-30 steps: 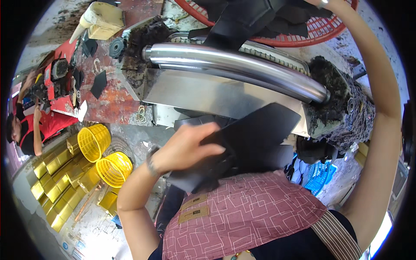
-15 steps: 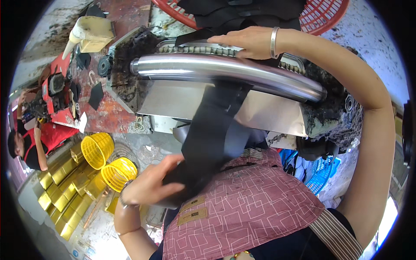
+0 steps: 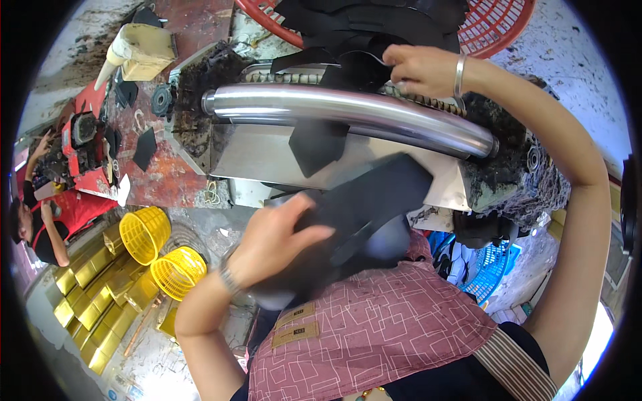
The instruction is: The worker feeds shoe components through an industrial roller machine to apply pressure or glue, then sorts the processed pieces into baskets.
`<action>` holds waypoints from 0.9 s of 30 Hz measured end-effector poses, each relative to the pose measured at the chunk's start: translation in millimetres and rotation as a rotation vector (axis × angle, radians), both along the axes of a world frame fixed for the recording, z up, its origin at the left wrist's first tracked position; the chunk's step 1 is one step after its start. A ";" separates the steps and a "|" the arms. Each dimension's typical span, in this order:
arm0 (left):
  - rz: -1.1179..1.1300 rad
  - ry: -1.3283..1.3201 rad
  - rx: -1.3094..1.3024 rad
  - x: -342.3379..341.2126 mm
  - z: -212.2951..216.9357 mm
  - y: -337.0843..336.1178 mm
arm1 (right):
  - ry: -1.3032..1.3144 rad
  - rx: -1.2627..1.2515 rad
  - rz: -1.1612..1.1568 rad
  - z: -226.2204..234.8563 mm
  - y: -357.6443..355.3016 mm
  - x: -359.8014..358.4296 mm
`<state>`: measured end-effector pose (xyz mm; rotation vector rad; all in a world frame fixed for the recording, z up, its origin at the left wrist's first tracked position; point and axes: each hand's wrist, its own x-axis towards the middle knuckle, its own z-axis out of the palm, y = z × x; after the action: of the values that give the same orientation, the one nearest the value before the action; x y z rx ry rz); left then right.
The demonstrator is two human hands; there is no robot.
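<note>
Since half a second ago our left hand point(image 3: 277, 237) has drawn the black sheet point(image 3: 364, 200) down toward six o'clock, fingers clamped on it. Our right hand point(image 3: 421, 67) pinches a black piece point(image 3: 361, 67) at twelve o'clock behind the steel roller point(image 3: 348, 113); yellow baskets point(image 3: 160, 250) sit at eight o'clock.

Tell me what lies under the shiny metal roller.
A black sheet piece hangs below the metal roller against a slanted steel plate. The left hand holds a blurred stack of black pieces lower down, hiding the plate's lower edge.
</note>
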<state>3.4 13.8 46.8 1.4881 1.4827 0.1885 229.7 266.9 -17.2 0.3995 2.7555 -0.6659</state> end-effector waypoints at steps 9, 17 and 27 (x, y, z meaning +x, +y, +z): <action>0.249 -0.042 0.033 17.5 -26.8 27.1 | 0.066 0.001 -0.080 -21.3 -11.2 -3.3; 0.458 -0.296 0.321 -43.4 88.0 -32.5 | 0.112 -0.081 -0.182 8.7 -13.7 6.6; 0.133 -0.004 0.293 72.0 -54.2 42.9 | 0.195 0.325 -0.122 84.1 6.1 -3.4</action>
<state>75.4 56.8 -7.4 1.6161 1.6024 0.5065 226.3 273.0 67.0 0.6049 3.0529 -0.2931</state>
